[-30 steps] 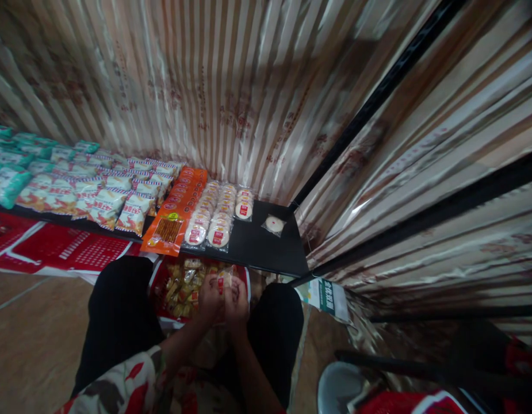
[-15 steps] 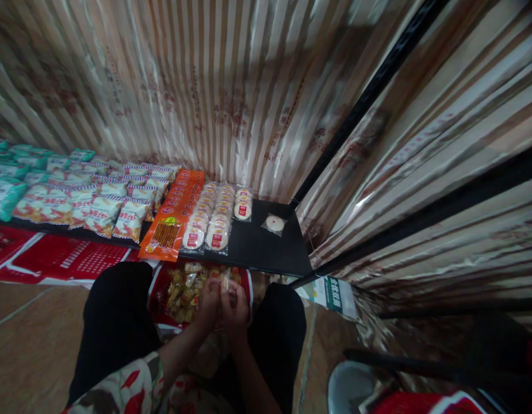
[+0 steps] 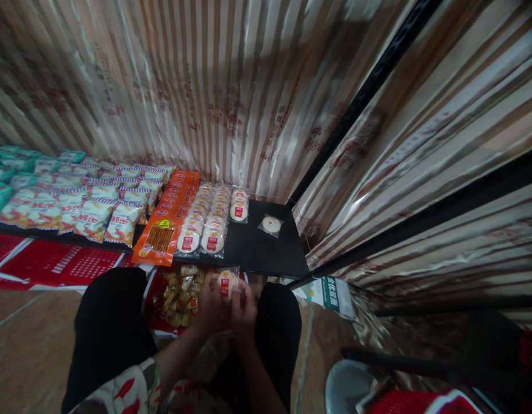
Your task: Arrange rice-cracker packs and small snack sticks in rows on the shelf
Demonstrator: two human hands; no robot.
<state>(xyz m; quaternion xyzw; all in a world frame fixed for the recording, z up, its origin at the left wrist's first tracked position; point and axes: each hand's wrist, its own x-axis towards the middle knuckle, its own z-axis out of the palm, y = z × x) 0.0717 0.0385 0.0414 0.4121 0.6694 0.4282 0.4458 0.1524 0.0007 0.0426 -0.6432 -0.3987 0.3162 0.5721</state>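
My left hand (image 3: 211, 307) and my right hand (image 3: 244, 310) are together between my knees, both closed on a round white rice cracker (image 3: 226, 283) in clear wrap with a red label. Under them sits a red bag of small wrapped snacks (image 3: 175, 290). Just beyond lies a low black shelf (image 3: 266, 253) with rows of the same crackers (image 3: 207, 221), one lone cracker (image 3: 271, 225) to the right, and an orange row of snack packs (image 3: 171, 215).
Rows of white and red snack bags (image 3: 88, 201) and teal bags (image 3: 7, 172) fill the shelf's left part. Red cartons (image 3: 54, 261) lie below it. Striped shiny sheeting covers the walls. A grey bucket (image 3: 347, 388) stands at lower right, a green and white box (image 3: 328, 290) by the shelf corner.
My hands have lifted the cracker a little, so its round face and red label now show above my fingers. The view has shifted slightly.
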